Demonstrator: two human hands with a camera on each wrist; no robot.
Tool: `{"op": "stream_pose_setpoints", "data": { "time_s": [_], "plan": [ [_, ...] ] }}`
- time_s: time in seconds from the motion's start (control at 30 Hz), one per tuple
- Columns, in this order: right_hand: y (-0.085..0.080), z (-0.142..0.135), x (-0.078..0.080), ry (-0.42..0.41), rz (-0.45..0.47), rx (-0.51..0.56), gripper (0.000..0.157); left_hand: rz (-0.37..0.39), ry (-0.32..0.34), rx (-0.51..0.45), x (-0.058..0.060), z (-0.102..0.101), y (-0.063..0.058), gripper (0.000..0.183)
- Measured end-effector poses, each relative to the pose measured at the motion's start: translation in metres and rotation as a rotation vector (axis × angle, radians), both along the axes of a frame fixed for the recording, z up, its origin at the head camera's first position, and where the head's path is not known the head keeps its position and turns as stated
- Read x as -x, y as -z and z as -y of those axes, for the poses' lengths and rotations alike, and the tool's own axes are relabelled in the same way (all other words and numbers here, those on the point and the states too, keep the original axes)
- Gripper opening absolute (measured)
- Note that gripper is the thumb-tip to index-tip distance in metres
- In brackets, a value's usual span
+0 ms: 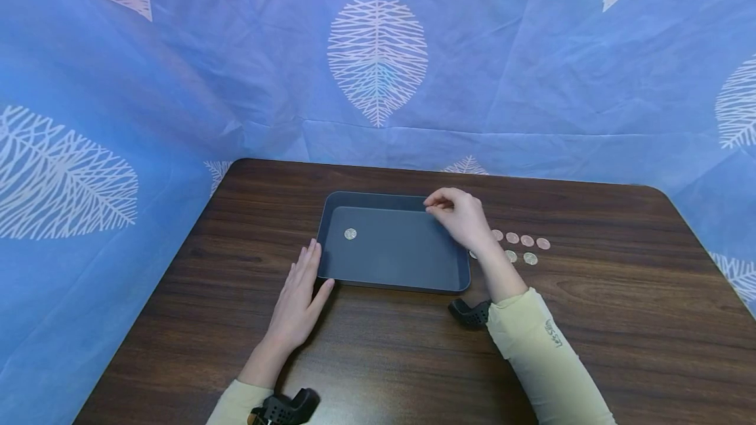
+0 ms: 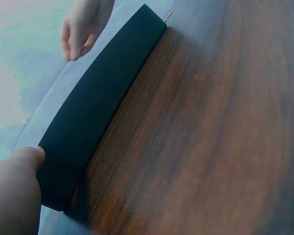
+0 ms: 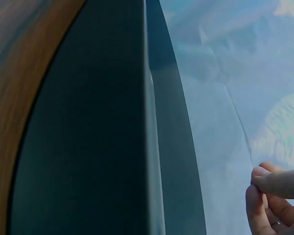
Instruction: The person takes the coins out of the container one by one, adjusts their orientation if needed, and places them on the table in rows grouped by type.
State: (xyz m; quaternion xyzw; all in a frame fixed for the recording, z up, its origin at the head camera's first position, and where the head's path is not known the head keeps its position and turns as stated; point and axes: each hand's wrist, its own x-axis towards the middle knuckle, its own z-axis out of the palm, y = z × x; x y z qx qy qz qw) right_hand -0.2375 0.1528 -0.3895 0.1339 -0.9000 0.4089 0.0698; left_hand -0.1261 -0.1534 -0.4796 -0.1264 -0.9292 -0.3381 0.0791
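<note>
A dark grey rectangular tray (image 1: 390, 248) lies on the table, with a single silvery coin (image 1: 350, 233) toward its left side. My left hand (image 1: 298, 300) rests at the tray's near left corner, fingers straight along the left side and thumb at the front wall. Over the tray's far right part is my right hand (image 1: 461, 215). Its thumb and forefinger meet in a pinch in the right wrist view, on what looks like a coin (image 3: 254, 184), nearly all hidden by the fingertips.
Right of the tray, several coins (image 1: 527, 241) lie in two rows, partly hidden by the right forearm. The dark wooden table (image 1: 590, 320) ends at a blue leaf-patterned cloth (image 1: 502, 71) behind and at the left.
</note>
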Motion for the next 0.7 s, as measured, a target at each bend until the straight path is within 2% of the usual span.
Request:
{"op": "stream_pose_setpoints", "data": {
  "time_s": [0.43, 0.7],
  "plan": [
    [0.023, 0.084, 0.008, -0.18, 0.12, 0.116, 0.015, 0.034, -0.009, 0.012, 0.0, 0.001, -0.002, 0.065],
    [0.039, 0.109, 0.014, -0.23, 0.156, 0.126, 0.015, 0.039, -0.009, 0.024, 0.002, 0.0, -0.002, 0.065]
  ]
}}
